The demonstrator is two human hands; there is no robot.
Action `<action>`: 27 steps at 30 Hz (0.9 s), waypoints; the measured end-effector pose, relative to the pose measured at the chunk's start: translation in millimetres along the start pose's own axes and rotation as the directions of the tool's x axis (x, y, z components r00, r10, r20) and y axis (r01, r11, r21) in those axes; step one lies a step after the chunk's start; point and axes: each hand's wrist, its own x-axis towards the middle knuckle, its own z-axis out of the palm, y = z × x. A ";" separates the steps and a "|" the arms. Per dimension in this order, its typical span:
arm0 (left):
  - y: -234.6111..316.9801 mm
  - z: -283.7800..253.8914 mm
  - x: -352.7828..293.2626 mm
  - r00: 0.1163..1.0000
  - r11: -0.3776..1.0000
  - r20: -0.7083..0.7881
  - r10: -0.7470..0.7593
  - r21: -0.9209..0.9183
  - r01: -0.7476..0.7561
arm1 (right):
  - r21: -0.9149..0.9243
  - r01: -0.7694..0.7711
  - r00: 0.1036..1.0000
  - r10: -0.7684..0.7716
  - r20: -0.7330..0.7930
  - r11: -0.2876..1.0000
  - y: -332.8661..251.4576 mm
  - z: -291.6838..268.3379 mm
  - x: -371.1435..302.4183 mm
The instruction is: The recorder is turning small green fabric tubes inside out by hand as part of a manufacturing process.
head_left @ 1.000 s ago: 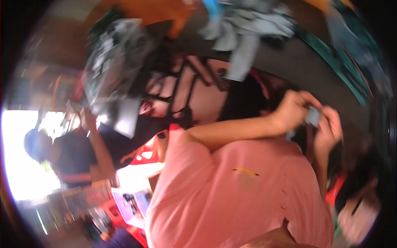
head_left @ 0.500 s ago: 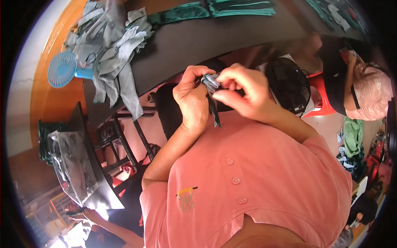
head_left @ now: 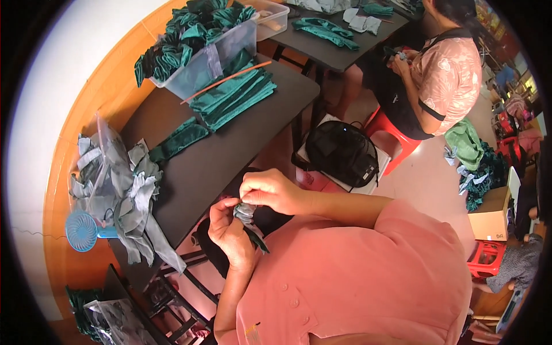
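Observation:
My left hand [head_left: 230, 233] grips a bunched strip of fabric [head_left: 244, 214], its grey-blue side gathered in folds above the fingers. A dark green velvety end of it hangs below, against my shirt. My right hand [head_left: 273, 192] is closed in a pinch at the top edge of the folds, its fingertips meeting the left fingertips there. Whatever lies between those fingertips is mostly hidden. Both hands are just off the edge of the dark table [head_left: 230, 141], in front of my chest.
Grey strips [head_left: 138, 201] hang over the table's left end beside a blue fan [head_left: 81, 231]. Stacked green velvet strips [head_left: 236, 100], an orange stick [head_left: 227, 82] and a full plastic bin [head_left: 201, 72] occupy its far part. A black bag [head_left: 342, 152] and a seated co-worker [head_left: 448, 80] are right.
The view has swung, bringing the bin and more of the table into sight. My right hand, earlier with thumb and fingers apart, has closed at the top of the fabric, near the left fingertips.

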 end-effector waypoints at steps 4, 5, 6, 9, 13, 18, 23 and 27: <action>8.8 -2.6 -0.1 0.966 0.965 0.046 -0.253 -0.058 0.256 | -0.237 0.235 0.972 -0.226 0.065 0.943 0.6 -7.2 2.2; 6.1 -4.4 -0.4 0.963 0.961 0.039 -0.266 -0.070 0.268 | -0.164 0.224 0.974 -0.215 0.068 0.961 2.4 -6.4 3.6; 6.8 -6.1 -1.6 0.962 0.960 0.043 -0.268 -0.068 0.270 | -0.086 0.209 0.976 -0.203 0.074 0.974 3.8 -4.7 4.5; 12.6 -5.6 -3.8 0.973 0.972 0.026 -0.230 -0.047 0.231 | 0.171 -0.156 0.984 0.139 0.107 0.973 3.6 -6.5 5.1; 6.1 -7.1 -0.3 0.993 0.997 -0.104 -0.058 0.041 0.063 | -0.213 0.146 0.985 -0.163 -0.063 0.966 -12.6 4.4 -2.3; 12.2 -0.9 5.8 0.993 0.994 -0.106 -0.060 0.084 0.069 | -0.189 0.101 0.995 -0.098 0.025 0.977 -20.5 29.5 -4.0; 7.6 1.4 11.1 0.983 0.995 -0.169 0.071 0.084 -0.057 | -0.167 -0.054 0.998 0.048 -0.040 0.984 -22.4 35.6 6.9; 2.7 11.2 15.1 0.979 0.995 -0.182 0.097 0.042 -0.091 | -0.112 0.078 0.956 -0.106 -0.275 0.991 -3.4 47.0 11.1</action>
